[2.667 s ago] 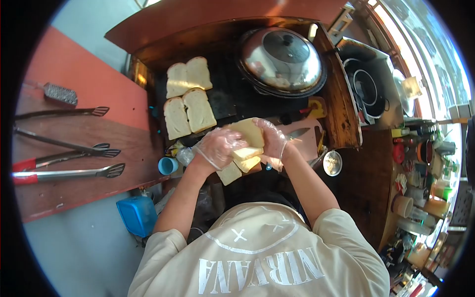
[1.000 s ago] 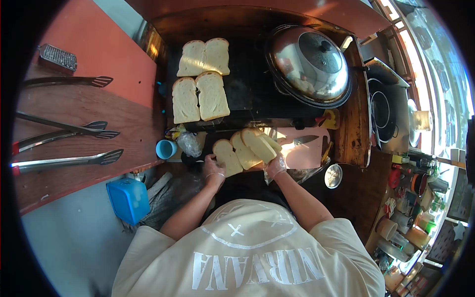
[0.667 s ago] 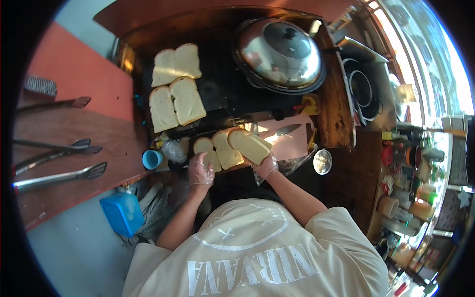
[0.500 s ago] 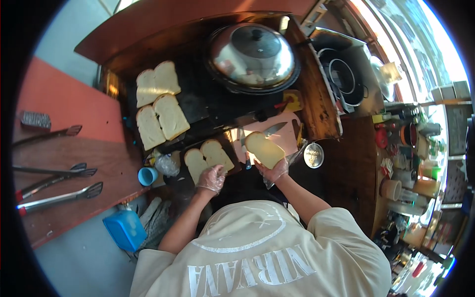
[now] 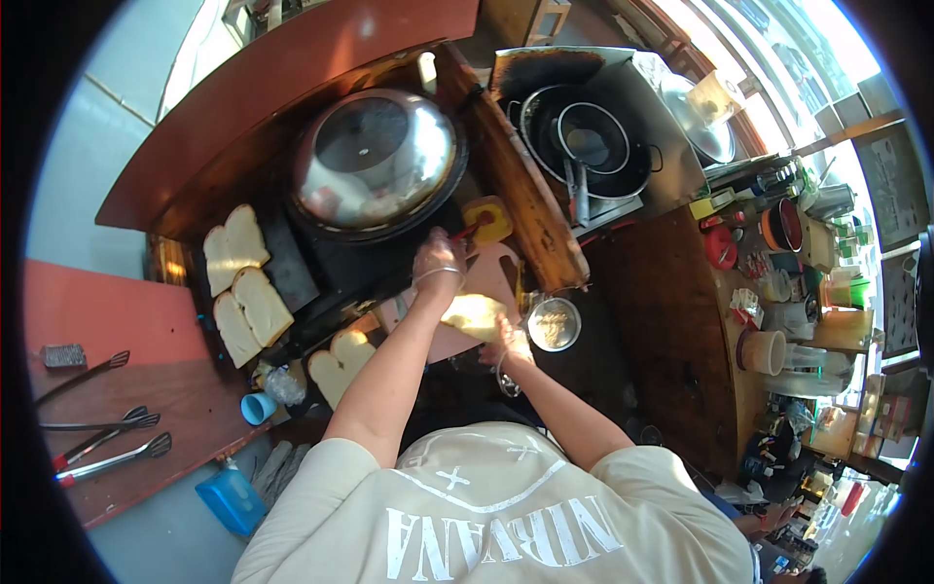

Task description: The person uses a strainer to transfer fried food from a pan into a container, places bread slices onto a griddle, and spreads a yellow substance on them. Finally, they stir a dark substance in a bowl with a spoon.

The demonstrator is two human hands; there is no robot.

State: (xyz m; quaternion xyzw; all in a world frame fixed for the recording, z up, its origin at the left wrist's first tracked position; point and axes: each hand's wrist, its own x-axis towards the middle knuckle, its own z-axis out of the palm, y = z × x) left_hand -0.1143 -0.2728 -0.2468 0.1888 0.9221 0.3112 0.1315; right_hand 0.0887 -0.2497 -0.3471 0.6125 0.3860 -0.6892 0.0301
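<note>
My right hand (image 5: 508, 348), in a clear plastic glove, holds a slice of bread (image 5: 474, 316) above a pink cutting board (image 5: 498, 277). My gloved left hand (image 5: 440, 265) reaches over the board to the end of a red-handled utensil (image 5: 474, 229). That utensil rests in a yellow container (image 5: 493, 216) by the griddle. Blur on the left fingers hides whether they grip the handle. More bread slices (image 5: 336, 365) lie left of my left forearm, partly covered by it. Two pairs of bread slices (image 5: 251, 307) lie on the griddle (image 5: 336, 273).
A large domed lid (image 5: 379, 161) covers a pan on the griddle. Right of a wooden partition (image 5: 525, 185) stand nested black pans (image 5: 593, 136). A round metal bowl (image 5: 555, 323) is beside my right hand. Tongs (image 5: 122, 457) and a blue cup (image 5: 257, 408) are on the left.
My left hand has left the bread slices on the left and reached forward right to the yellow container. The slice in my right hand now appears more tilted. The view has shifted right.
</note>
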